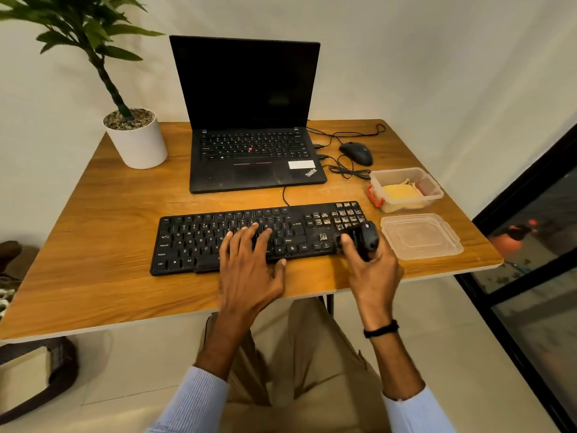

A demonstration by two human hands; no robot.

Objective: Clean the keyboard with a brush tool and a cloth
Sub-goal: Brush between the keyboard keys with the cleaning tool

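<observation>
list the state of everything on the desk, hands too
left hand: fingers straight, resting on the keyboard
right hand: holds the brush
keyboard: lying flat
brush: held at the keyboard's right end
box: open, cloth inside
cloth: bunched up, untouched
lid: off, lying beside the box
laptop: open, screen dark
mouse: untouched

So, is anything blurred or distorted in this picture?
Head view: the right hand and the brush tool are slightly motion-blurred; the keyboard letters beside the left hand read clearly; the table edges bow from the wide lens.
</observation>
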